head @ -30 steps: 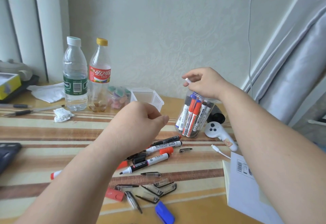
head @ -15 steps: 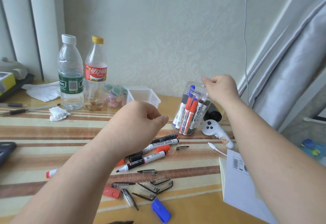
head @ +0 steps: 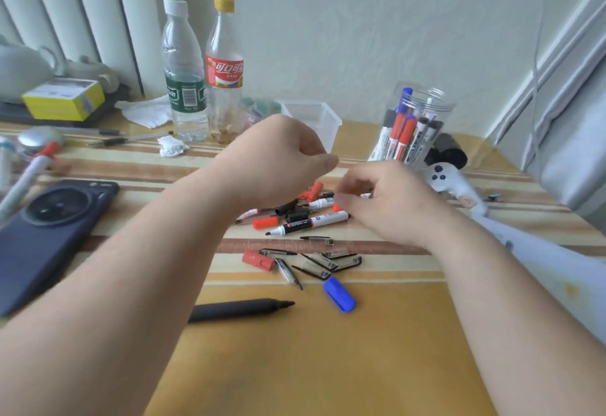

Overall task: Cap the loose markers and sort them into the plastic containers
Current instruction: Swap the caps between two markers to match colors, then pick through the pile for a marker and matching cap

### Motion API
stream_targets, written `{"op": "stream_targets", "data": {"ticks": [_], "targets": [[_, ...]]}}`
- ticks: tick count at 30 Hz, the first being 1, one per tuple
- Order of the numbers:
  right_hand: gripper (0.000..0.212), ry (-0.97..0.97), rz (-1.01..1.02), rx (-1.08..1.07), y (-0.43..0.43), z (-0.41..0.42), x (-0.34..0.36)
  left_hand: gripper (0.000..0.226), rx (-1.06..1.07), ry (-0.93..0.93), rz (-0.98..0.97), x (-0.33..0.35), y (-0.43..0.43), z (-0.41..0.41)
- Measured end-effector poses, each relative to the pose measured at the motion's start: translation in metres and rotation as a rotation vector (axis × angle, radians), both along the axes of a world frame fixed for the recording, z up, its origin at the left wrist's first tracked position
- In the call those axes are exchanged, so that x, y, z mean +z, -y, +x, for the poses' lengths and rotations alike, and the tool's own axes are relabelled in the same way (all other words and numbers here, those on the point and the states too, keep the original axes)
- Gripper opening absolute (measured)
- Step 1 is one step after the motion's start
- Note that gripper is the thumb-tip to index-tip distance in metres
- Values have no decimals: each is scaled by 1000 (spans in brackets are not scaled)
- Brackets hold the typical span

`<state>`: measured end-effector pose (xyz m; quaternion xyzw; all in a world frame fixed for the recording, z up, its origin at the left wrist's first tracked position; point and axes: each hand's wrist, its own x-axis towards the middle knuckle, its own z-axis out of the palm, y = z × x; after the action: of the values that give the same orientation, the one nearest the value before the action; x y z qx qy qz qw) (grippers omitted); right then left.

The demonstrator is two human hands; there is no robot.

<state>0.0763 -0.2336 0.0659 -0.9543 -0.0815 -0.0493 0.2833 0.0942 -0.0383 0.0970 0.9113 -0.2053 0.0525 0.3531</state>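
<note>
while the left hand [head: 278, 159] hangs curled in a fist with nothing showing in it, the right hand [head: 387, 202] sits over the loose markers [head: 311, 222] lying just in front of the clear jar [head: 414, 127] of capped ones, too blurry to tell if it grips anything

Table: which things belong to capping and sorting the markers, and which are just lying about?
Job: white-barrelled marker, black marker, blue cap, red cap, round jar, square tub.
Lying about: water bottle, cola bottle, phone, white controller, yellow box.
</note>
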Motion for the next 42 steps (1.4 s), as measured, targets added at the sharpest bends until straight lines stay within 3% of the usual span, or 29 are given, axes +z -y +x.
{"op": "stream_targets", "data": {"ticks": [2, 7, 11, 16, 19, 25, 33, 37, 42], "targets": [[6, -71, -36, 70, -10, -9, -9, 22, -10, 13, 81, -7, -17, -12], [4, 21, -100, 159, -18, -18, -34, 13, -67, 27, 132, -47, -58, -50], [4, 24, -90, 222, -11, -30, -37, 30, -266, -100, 316, -65, -79, -57], [22, -217, -151, 284, -10, -45, -21, 29, -299, -142, 486, -69, -85, -53], [29, -336, -234, 314, -12, -49, -22, 23, -302, -141, 478, -72, -82, -53], [22, -384, -306, 287, -12, -52, -21, 21, -228, -92, 395, -72, -85, -55], [14, -416, -313, 295, -9, -50, -21, 15, -52, 10, 30, -75, -88, -44], [25, -333, -248, 292, -9, -49, -22, 23, 68, 54, -78, -84, -87, -37], [15, 140, -5, 141, -16, -25, -39, 15, 133, 131, -86, -89, -85, -30]]}}
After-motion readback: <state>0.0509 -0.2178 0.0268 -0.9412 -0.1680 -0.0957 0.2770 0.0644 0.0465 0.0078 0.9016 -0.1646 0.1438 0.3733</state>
